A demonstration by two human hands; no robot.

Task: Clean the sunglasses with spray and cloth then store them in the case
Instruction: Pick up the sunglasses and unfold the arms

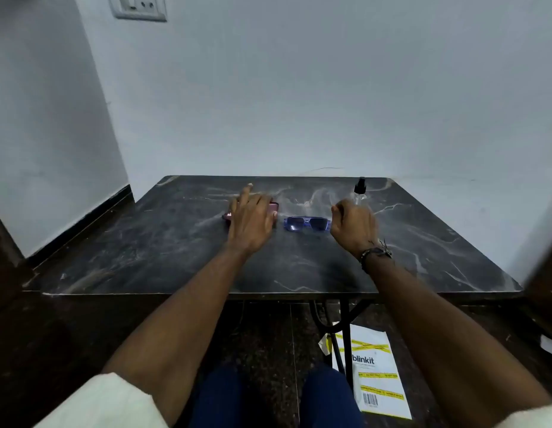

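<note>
Both forearms are bare from the elbow down. At each near corner a pale cream sleeve shows, rolled or pushed up: the left sleeve [95, 403] looks loose and soft, the right sleeve [537, 417] is only a small strip. The right wrist carries a dark beaded bracelet [366, 256] together with a thin dark thread [383, 248] whose loose ends stick out. The legs wear dark blue trousers [327, 396].

A plain room: bare wall [299, 88], marble-look table [176, 257].
</note>
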